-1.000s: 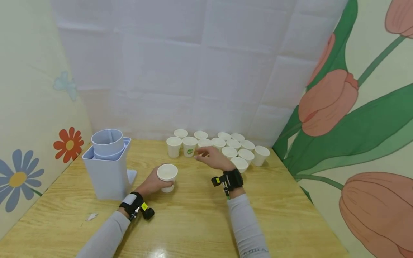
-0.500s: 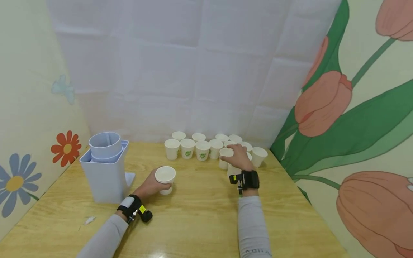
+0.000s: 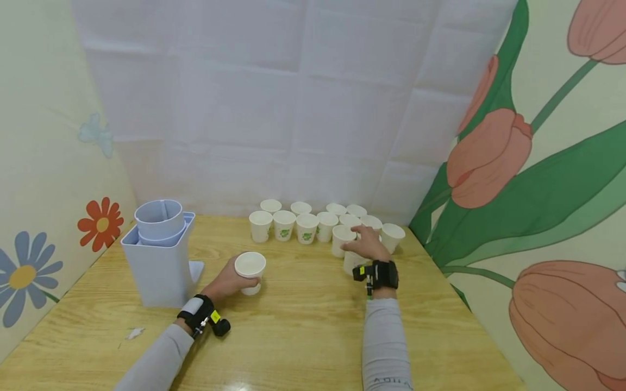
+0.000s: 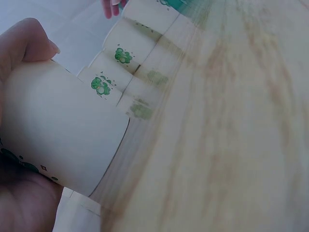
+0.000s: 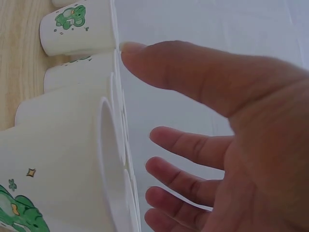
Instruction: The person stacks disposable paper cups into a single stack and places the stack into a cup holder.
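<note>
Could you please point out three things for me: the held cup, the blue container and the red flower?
Held cup point(image 4: 60, 118): left wrist view, on its outer wall.
Blue container point(image 3: 158, 274): head view, on its front wall.
Red flower point(image 3: 102, 224): head view, on its centre.

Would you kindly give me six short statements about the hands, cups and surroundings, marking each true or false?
1. The left hand grips a paper cup. True.
2. That cup is the leftmost thing in the head view. False: the lilac bin is farther left.
3. The right hand holds nothing. True.
4. Every cup at the back lies toppled. False: the grouped cups stand upright.
5. Some cups bear green figures. True.
6. Tulips decorate the left wall. False: the painted tulips are on the right.
</note>
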Demonstrator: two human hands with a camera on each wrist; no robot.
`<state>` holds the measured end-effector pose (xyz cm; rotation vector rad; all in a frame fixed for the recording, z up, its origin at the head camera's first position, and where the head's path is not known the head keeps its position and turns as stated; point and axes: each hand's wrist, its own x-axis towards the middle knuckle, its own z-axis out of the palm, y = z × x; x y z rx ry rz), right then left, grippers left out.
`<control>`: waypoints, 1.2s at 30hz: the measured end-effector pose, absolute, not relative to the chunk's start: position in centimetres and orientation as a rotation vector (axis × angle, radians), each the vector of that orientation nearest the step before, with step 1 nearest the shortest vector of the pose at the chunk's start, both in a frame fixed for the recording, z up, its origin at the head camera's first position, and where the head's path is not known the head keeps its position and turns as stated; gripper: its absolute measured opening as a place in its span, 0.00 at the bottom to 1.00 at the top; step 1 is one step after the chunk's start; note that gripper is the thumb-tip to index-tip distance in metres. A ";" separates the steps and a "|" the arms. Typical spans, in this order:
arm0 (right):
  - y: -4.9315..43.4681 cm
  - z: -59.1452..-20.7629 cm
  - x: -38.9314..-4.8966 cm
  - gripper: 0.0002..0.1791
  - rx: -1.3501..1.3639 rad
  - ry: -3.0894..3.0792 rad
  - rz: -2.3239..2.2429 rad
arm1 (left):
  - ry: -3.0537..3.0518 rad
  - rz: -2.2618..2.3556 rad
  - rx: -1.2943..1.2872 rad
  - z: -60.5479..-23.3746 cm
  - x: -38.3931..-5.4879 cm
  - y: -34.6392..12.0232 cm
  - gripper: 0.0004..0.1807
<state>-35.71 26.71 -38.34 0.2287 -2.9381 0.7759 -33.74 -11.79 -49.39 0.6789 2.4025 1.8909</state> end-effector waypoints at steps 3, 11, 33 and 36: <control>26.7 -38.5 -35.6 0.40 0.241 -2.926 0.790 | 2.398 1.899 0.693 -49.4 -33.6 -11.8 0.38; 26.7 -38.8 -35.6 0.39 0.243 -2.913 0.789 | 2.410 1.876 0.683 -49.2 -33.5 -11.8 0.38; 27.4 -39.5 -36.3 0.41 0.181 -2.937 0.832 | 2.399 1.873 0.698 -48.9 -33.4 -11.8 0.38; 27.2 -39.4 -36.3 0.41 0.167 -2.939 0.838 | 2.401 1.872 0.690 -49.0 -33.3 -11.9 0.38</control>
